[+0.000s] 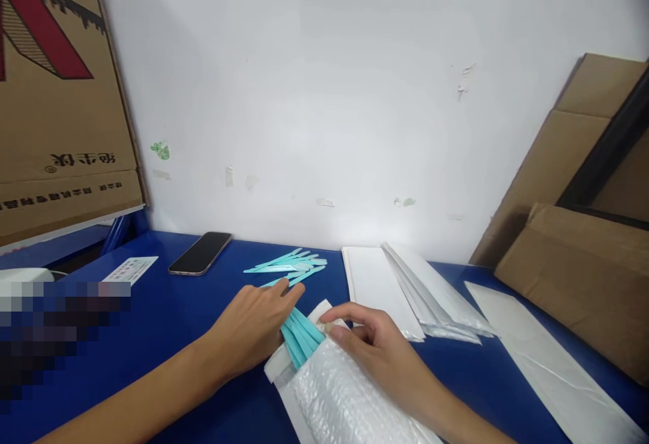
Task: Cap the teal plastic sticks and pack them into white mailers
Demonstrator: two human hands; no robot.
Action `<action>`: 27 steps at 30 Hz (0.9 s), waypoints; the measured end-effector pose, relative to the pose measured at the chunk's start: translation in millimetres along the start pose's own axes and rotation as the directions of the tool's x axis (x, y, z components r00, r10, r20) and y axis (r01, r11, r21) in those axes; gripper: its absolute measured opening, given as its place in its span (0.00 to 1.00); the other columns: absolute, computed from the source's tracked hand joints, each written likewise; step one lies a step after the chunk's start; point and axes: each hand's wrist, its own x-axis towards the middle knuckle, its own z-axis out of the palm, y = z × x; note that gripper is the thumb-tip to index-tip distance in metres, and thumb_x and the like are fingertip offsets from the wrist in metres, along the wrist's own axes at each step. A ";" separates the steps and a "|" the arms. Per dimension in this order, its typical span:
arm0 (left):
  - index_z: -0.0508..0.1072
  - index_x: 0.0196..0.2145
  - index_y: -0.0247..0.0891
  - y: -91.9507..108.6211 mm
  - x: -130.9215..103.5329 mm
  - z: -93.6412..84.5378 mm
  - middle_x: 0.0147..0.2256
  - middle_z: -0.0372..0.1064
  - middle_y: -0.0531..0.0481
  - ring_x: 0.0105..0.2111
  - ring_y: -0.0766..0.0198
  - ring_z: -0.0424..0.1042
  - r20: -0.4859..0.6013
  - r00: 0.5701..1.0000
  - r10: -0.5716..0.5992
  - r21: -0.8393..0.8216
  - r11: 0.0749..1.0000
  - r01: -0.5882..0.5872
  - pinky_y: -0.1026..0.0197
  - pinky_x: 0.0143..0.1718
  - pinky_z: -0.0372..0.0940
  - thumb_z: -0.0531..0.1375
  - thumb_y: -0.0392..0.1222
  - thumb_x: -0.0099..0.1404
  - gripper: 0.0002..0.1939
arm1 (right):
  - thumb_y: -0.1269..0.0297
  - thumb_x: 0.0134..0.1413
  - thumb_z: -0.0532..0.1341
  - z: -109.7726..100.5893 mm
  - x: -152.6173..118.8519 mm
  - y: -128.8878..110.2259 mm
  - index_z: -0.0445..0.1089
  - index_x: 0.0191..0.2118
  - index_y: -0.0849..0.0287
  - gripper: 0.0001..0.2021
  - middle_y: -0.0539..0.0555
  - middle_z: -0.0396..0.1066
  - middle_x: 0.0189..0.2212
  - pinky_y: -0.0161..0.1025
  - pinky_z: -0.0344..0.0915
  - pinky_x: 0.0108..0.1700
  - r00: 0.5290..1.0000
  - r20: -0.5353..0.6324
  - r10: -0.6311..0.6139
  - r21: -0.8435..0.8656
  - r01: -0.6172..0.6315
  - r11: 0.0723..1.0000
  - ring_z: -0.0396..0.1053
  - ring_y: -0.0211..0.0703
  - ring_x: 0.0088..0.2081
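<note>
A bundle of thin turquoise strips [303,340] sticks out of the mouth of a silvery-white bubble mailer [349,390]. My left hand [248,329] has its fingers closed around the upper end of the bundle, which it partly hides. At the mailer's opening, my right hand [378,346] pinches the edge between thumb and forefinger. The mailer lies tilted toward me, its lower end cut off by the frame. Just beyond my left hand, a loose pile of similar turquoise strips [289,267] rests on the blue table [152,336].
White flat mailers [382,288] lie stacked behind my right hand, beside more bubble mailers [439,288]. A long white sheet [552,363] stretches along the right. A phone [200,253] and a card [130,269] are at left. Cardboard [583,282] leans at right; a large carton [61,113] stands left.
</note>
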 end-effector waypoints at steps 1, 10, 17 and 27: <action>0.70 0.51 0.40 0.6 -0.2 0.5 0.39 0.74 0.46 0.31 0.55 0.76 0.005 1.000 0.027 -0.047 0.999 -0.027 0.60 0.26 0.60 0.54 0.35 0.69 0.14 | 0.50 0.64 0.60 0.0 0.3 0.3 0.77 0.44 0.50 0.13 0.45 0.59 0.21 0.35 0.44 0.24 1.000 -0.005 -0.008 0.004 0.008 1.000 0.48 0.35 0.23; 0.65 0.58 0.47 -5.5 -0.8 7.3 0.44 0.72 0.50 0.28 0.64 0.74 -0.121 0.980 0.155 -0.277 0.943 -0.183 0.64 0.25 0.60 0.52 0.33 0.71 0.20 | 0.50 0.67 0.58 -2.8 1.1 -5.5 0.79 0.46 0.50 0.15 0.50 0.76 0.37 0.35 0.60 0.36 0.995 -0.030 -0.095 0.116 0.098 0.988 0.68 0.41 0.36; 0.64 0.61 0.46 -13.1 4.3 13.0 0.51 0.71 0.45 0.34 0.60 0.76 -0.250 0.966 -0.072 -0.290 0.957 -0.004 0.62 0.30 0.64 0.47 0.33 0.72 0.23 | 0.47 0.61 0.63 -7.6 -0.6 -3.0 0.77 0.49 0.51 0.17 0.48 0.68 0.25 0.34 0.50 0.24 0.995 -0.098 0.011 0.177 0.007 0.984 0.57 0.36 0.23; 0.74 0.35 0.37 7.0 -3.9 6.7 0.34 0.72 0.47 0.34 0.60 0.72 0.094 0.995 0.016 -0.965 0.246 0.087 0.66 0.26 0.65 0.43 0.60 0.75 0.30 | 0.47 0.59 0.63 -18.0 0.7 -10.2 0.74 0.54 0.52 0.22 0.51 0.73 0.25 0.38 0.64 0.26 0.921 -0.387 -0.028 0.219 0.122 0.968 0.69 0.46 0.28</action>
